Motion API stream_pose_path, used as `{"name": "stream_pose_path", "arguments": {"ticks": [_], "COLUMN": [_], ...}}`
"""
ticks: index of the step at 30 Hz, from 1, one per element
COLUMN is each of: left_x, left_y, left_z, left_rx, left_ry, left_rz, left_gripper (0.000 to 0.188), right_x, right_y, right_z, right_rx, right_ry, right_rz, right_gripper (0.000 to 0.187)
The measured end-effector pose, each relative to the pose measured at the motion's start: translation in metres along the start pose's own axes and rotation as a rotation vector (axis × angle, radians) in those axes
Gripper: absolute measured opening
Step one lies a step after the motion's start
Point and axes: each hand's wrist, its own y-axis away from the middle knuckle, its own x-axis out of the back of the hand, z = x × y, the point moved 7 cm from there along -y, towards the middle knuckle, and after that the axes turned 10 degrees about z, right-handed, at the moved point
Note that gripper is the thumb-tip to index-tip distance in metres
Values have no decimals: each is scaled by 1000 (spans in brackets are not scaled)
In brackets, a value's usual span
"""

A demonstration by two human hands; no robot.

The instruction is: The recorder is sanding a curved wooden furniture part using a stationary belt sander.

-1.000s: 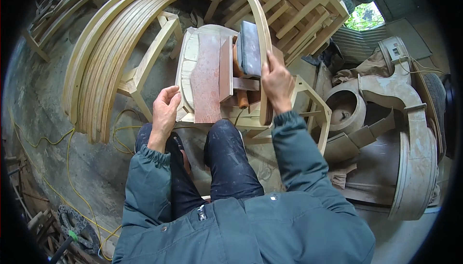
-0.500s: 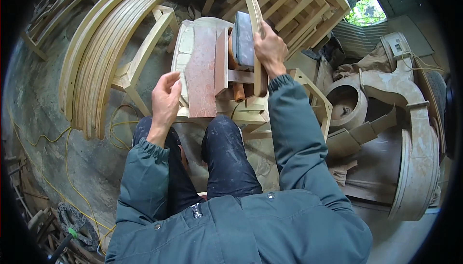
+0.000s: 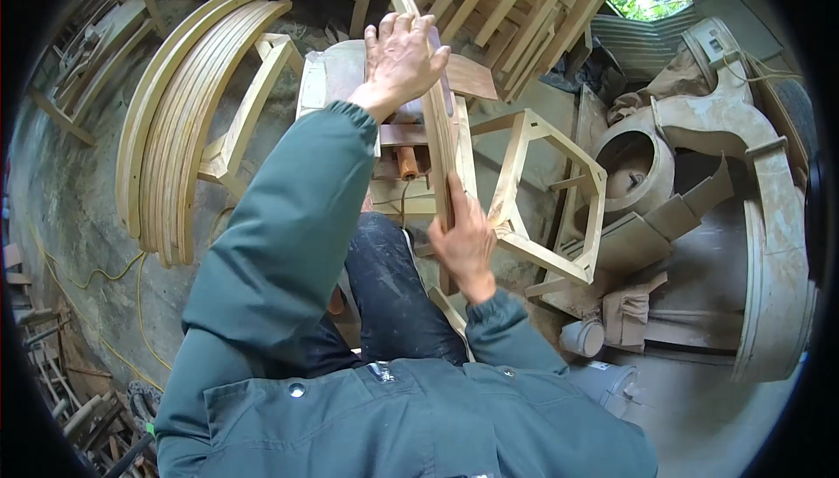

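A long curved wooden strip (image 3: 440, 142) stands on edge in front of me, running from far to near. My left hand (image 3: 400, 60) lies across its far half, fingers spread flat and pressing on it. Near its lower end, my right hand (image 3: 465, 242) is closed round the strip. Against the strip is a power tool, apparently a belt sander, with an orange handle (image 3: 407, 163); my left hand and the strip hide most of it. The pale work stand (image 3: 325, 76) beneath shows partly at the left.
At left, several curved strips (image 3: 175, 146) lean stacked beside a wooden frame (image 3: 253, 111). A hexagonal frame (image 3: 599, 216) stands to the right, stacked frames (image 3: 516, 6) beyond. Dusty duct machinery (image 3: 769, 216) fills the far right. A yellow cord (image 3: 144, 312) crosses the floor.
My left hand has crossed right and up onto the strip. My right hand has slid down from its upper part to its lower end. The strip has shifted left and nearer me.
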Motion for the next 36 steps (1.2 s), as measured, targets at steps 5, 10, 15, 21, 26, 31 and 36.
{"name": "stream_pose_path", "arguments": {"ticks": [5, 10, 15, 21, 26, 31, 36], "left_x": [-60, -88, -106, -121, -110, -87, -60], "left_y": [25, -5, -80, -100, -50, 26, 88], "left_z": [1, -2, -31, -47, -40, 17, 71], "left_rx": [-42, -74, -124, -167, -137, -140, -124], "left_ry": [-218, -297, -339, -389, -451, -423, -310], "left_rz": [-258, -288, -368, -344, -424, -465, -497], "left_gripper": [79, 78, 75, 79, 79, 81, 81], "right_x": [10, -20, -42, -37, 7, 59, 100], "right_y": [99, 57, -40, 13, 118, 186, 254], "right_z": [15, 41, 20, 48, 99, 118, 142], "right_rx": [-58, 0, 45, 52, 87, 61, -199], "right_ry": [-131, -90, -106, -129, -116, -180, -174], "right_rz": [43, 126, 184, 99, -33, -101, -184], "right_gripper": [80, 76, 75, 82, 88, 88, 88]}}
